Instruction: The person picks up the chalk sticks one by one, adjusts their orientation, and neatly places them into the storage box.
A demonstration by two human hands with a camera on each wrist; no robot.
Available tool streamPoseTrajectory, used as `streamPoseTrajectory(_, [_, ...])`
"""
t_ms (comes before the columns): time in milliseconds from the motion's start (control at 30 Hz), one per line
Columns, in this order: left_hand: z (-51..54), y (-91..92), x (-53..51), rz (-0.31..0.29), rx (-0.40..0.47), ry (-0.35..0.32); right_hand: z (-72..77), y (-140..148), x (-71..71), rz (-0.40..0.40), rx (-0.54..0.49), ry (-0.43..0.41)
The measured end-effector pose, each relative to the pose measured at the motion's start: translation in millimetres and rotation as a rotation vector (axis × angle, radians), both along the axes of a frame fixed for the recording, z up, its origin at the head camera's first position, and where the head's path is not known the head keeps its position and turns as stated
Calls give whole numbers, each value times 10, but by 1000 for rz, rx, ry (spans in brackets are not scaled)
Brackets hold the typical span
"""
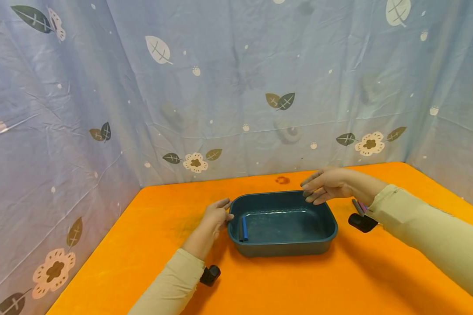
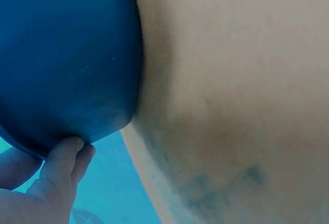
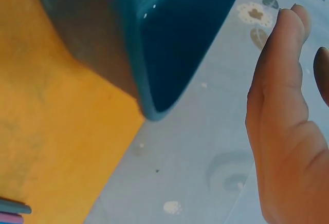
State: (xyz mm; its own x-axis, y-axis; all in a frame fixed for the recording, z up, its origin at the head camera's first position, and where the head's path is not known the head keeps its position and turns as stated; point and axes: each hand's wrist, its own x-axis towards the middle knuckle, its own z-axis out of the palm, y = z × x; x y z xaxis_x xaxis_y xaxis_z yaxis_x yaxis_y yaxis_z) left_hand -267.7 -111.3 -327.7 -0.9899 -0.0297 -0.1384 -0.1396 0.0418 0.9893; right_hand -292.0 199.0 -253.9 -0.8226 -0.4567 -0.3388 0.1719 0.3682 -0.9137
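Note:
A dark teal basin (image 1: 284, 249) stands on the orange table. My left hand (image 1: 217, 215) grips its left rim; in the left wrist view the hand (image 2: 54, 180) has thumb and fingers on either side of the basin's edge (image 2: 72, 70). Inside, at the left end, lie a blue stick (image 1: 245, 228) and a dark stick (image 1: 241, 230), side by side. My right hand (image 1: 329, 184) hovers over the basin's back right corner, fingers extended and nothing held. The right wrist view shows that hand (image 3: 288, 116) apart from the basin (image 3: 87, 34).
Right of the basin, partly hidden by the right wrist, a grey stick (image 1: 357, 207) and a pink-purple one (image 1: 362, 206) lie on the table (image 1: 161, 227). Patterned curtains (image 1: 228, 87) rise behind and at both sides. A dark wrist device (image 1: 362, 222) hangs under the right wrist.

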Motion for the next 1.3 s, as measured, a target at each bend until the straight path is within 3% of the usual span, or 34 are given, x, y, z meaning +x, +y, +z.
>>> streamPoseTrajectory(1300, [14,-4,27,10,-34,11,-101,1058,9,-85,-36,-15])
